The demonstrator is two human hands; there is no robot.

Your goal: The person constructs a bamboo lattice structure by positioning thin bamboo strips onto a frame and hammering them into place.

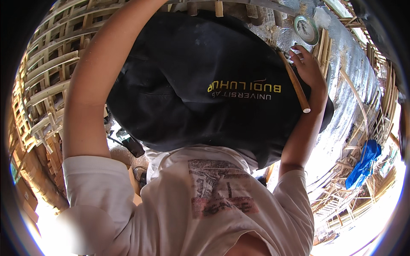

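A big black fabric bundle [205, 85] with yellow lettering fills the middle of the view, resting against my white printed T-shirt [205, 200]. My right hand [311, 70] reaches up along its right side, fingers curled on a round pale wooden stick [297, 87] that lies slanted against the fabric. My left arm [92, 89] rises along the bundle's left side and leaves the picture at the top edge, so my left hand is hidden.
Bamboo lattice frames [47, 72] stand at the left. A silvery foil sheet [346, 72] with bamboo strips [354, 96] on it spreads to the right. A round green-rimmed dial [306, 29] lies at the top right, and a blue cloth [363, 164] further down.
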